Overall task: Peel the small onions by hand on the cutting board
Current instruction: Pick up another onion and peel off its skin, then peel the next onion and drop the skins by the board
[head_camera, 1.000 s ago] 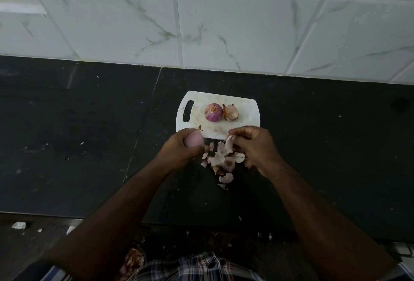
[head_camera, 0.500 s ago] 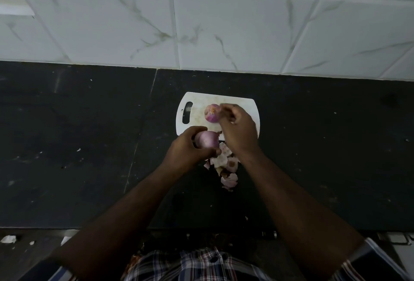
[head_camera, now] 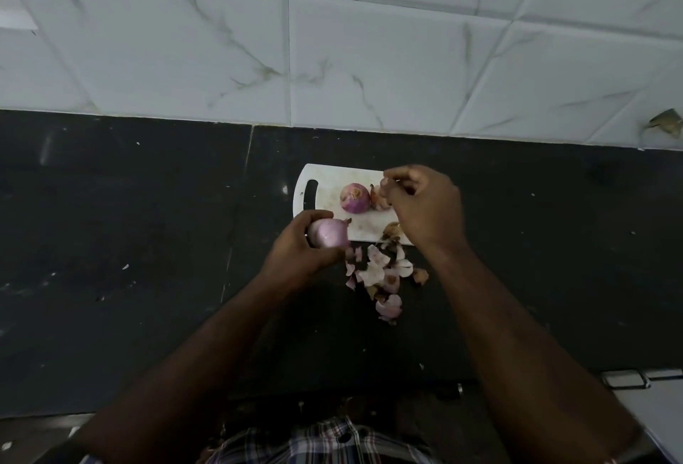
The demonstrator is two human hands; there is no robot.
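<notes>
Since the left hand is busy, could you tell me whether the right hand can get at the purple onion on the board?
Probably yes: the right hand hovers just beside the purple onion, with nothing between them.

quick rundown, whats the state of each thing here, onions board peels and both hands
onion in hand: peeled, smooth pink, held at the board's near edge
purple onion: on the board, cut end up
second onion: on the board, partly hidden by the right hand
cutting board: flat on the counter
peels: loose pile on the counter
left hand: grips the peeled onion
right hand: fingers curled over the second onion, grip unclear
</notes>
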